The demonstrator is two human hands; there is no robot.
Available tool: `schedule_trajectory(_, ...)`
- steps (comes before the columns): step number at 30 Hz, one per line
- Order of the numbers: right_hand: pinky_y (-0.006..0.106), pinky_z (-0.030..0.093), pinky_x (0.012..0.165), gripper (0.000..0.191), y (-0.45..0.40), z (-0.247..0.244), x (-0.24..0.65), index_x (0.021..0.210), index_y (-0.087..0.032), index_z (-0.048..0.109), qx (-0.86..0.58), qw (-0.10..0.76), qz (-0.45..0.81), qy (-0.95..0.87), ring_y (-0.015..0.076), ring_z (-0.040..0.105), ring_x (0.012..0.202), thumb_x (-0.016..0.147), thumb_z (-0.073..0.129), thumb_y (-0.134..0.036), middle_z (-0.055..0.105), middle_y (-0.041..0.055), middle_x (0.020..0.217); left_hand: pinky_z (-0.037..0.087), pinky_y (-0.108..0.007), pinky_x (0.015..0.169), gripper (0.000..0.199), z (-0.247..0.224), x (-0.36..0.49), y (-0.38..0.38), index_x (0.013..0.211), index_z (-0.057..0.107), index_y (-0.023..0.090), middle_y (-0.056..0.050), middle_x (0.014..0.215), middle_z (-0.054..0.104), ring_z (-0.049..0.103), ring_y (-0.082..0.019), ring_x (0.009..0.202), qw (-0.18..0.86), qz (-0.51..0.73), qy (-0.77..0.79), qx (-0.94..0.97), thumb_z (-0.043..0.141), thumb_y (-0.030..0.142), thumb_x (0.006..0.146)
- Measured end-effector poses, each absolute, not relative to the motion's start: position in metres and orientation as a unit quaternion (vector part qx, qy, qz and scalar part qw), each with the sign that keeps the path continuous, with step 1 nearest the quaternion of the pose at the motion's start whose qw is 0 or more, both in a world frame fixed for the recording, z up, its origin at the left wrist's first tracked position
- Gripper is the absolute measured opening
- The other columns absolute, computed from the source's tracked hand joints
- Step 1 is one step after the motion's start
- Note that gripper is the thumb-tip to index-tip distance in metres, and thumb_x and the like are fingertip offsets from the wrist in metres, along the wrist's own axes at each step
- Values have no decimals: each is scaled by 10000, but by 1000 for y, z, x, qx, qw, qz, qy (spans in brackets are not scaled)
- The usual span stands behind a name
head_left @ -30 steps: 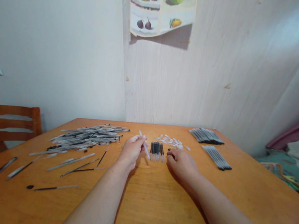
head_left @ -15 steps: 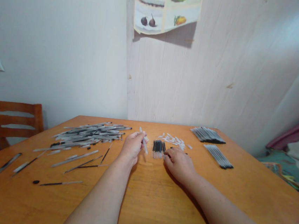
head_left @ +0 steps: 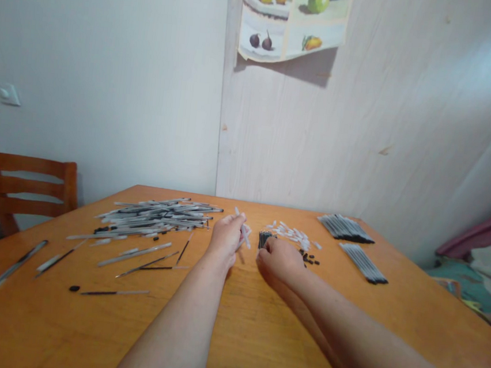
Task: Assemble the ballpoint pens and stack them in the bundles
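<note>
My left hand [head_left: 226, 237] is closed on a clear white pen barrel [head_left: 244, 236], which slants between thumb and fingers above the table. Another pale piece shows beside it, partly covered by the fingers. To its right, my right hand [head_left: 280, 261] curls over the dark pen refills [head_left: 265, 239], thumb at their left side. Their dark ends show beyond the fingers, while the lower ends and fingertips are hidden. Small white plugs [head_left: 288, 233] lie scattered behind the right hand, and several black caps [head_left: 311, 257] lie just right of it.
A large heap of pens [head_left: 159, 216] covers the left rear of the wooden table [head_left: 256, 347]. Loose refills and barrels [head_left: 134, 254] lie in front of it. Two neat rows of pens, a rear row [head_left: 345, 227] and a nearer row [head_left: 363, 263], lie at right. A chair [head_left: 32, 189] stands left.
My right hand has moved left onto the refills, uncovering the black caps. My left hand still holds the barrel. The whole view has shifted slightly.
</note>
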State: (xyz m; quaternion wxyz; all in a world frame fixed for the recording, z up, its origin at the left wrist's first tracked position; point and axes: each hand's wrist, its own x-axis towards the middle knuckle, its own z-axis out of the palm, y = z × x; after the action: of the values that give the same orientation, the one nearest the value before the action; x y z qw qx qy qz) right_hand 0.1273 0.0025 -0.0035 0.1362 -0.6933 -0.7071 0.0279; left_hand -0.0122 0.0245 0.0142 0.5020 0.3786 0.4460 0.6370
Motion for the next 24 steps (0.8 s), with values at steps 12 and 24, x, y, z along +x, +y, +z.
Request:
schedule_trajectory(12, 396, 494, 799, 361, 42, -12, 109, 1067, -184, 704, -744, 78, 66, -661, 316, 663, 1023, 807, 528, -361, 709, 172, 1063, 324, -205, 494, 263, 10, -9, 29, 645, 586, 150, 15, 526, 551, 418, -65, 423, 486, 644, 454, 378, 658, 377, 758)
schedule_trajectory(24, 417, 504, 808, 337, 51, -24, 109, 1042, -191, 714, -752, 85, 41, -652, 321, 671, 1019, 833, 512, -361, 712, 179, 1050, 339, -216, 526, 229, 7, -6, 32, 653, 560, 160, -2, 563, 565, 469, -91, 481, 502, 637, 449, 375, 612, 333, 793)
